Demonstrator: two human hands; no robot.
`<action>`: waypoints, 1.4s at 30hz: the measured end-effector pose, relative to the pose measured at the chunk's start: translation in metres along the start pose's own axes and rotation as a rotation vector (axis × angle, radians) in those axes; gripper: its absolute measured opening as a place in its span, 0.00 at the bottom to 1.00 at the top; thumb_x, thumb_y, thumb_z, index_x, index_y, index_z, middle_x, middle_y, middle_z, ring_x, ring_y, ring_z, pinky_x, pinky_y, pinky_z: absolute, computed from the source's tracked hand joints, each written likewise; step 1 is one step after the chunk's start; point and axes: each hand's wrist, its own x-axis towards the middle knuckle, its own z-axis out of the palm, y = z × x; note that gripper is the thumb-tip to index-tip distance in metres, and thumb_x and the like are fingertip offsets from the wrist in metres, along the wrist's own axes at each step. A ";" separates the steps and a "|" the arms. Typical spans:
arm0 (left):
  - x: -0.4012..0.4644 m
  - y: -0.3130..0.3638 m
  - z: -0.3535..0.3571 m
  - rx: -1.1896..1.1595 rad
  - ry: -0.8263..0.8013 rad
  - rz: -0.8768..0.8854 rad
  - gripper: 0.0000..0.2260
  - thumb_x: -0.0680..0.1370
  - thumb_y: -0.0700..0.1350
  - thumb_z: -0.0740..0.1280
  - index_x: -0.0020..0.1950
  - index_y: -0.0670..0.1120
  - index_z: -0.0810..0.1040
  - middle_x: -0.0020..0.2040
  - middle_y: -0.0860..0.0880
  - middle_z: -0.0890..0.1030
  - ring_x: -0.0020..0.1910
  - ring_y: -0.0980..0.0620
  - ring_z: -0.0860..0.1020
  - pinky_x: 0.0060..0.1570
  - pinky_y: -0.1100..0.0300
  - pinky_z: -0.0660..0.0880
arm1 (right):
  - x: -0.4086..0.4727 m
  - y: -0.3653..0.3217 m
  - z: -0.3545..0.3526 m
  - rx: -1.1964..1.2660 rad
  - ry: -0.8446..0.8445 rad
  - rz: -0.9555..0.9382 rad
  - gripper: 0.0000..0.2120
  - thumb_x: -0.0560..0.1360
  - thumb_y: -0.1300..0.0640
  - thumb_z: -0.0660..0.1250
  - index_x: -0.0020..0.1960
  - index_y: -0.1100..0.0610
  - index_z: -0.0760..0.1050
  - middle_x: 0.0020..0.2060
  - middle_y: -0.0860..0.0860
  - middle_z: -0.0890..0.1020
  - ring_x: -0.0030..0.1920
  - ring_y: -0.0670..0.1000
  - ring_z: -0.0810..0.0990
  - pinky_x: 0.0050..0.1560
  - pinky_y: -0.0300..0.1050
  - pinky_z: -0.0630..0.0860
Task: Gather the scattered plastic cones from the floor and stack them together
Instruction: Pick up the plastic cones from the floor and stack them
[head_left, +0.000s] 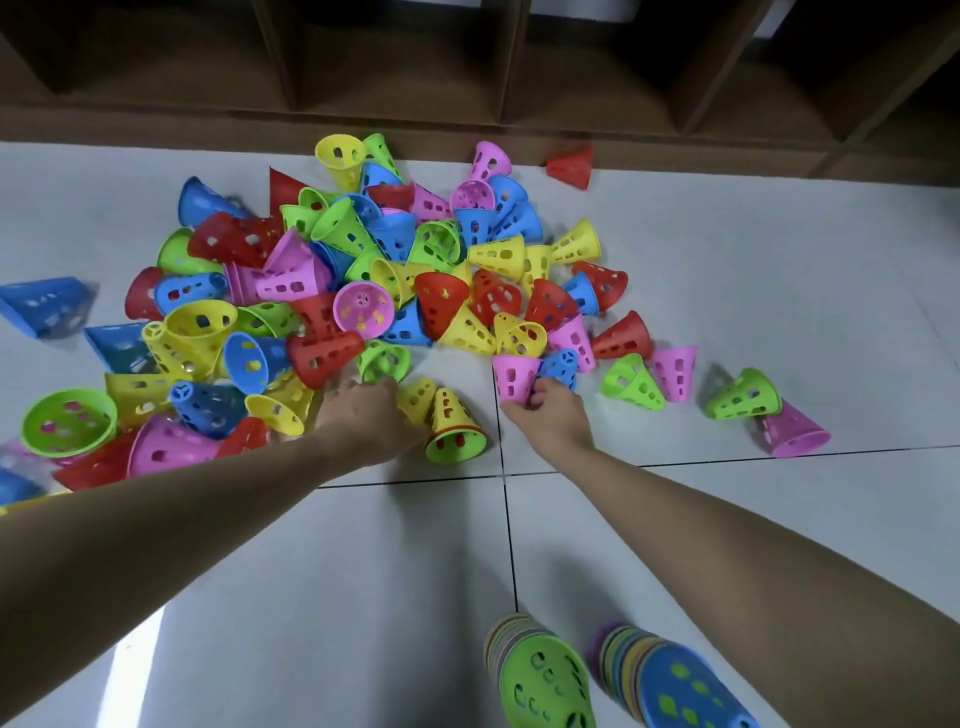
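Note:
A big heap of perforated plastic cones (363, 270) in red, yellow, blue, green and pink lies scattered on the tiled floor. My right hand (550, 415) grips a pink cone (511, 376) at the heap's near edge, with a blue cone (560, 366) just behind my fingers. My left hand (371, 415) reaches among the cones beside a short nested stack with yellow on top and a green rim (453, 428); its fingers are hidden from view. Two tall stacks lie near me, one topped green (545, 680) and one topped blue (685, 696).
A dark wooden shelf unit (467, 67) with open cubbies runs along the far side of the floor. Stray cones lie apart: a red one (571, 167) by the shelf, green (743, 397) and pink (795, 431) at right, blue (47, 304) at left.

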 end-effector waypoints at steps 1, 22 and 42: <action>-0.001 -0.003 0.004 0.006 -0.030 0.011 0.34 0.73 0.67 0.66 0.70 0.46 0.70 0.64 0.42 0.78 0.67 0.40 0.72 0.67 0.47 0.67 | 0.002 -0.003 0.004 0.009 0.021 0.008 0.15 0.69 0.46 0.76 0.45 0.55 0.76 0.38 0.50 0.82 0.42 0.53 0.81 0.42 0.47 0.78; -0.051 -0.022 0.021 -0.677 -0.019 -0.018 0.29 0.72 0.72 0.65 0.51 0.46 0.75 0.38 0.48 0.78 0.41 0.48 0.77 0.37 0.55 0.69 | -0.038 0.002 -0.047 0.139 -0.237 -0.167 0.09 0.79 0.53 0.69 0.56 0.56 0.75 0.47 0.56 0.83 0.37 0.50 0.83 0.38 0.41 0.74; -0.216 0.043 0.012 -0.758 0.003 0.708 0.24 0.70 0.58 0.75 0.62 0.56 0.72 0.51 0.62 0.79 0.53 0.59 0.76 0.52 0.69 0.68 | -0.228 0.022 -0.222 -0.379 -0.398 -0.448 0.19 0.78 0.50 0.70 0.65 0.34 0.73 0.39 0.40 0.82 0.35 0.43 0.74 0.40 0.34 0.73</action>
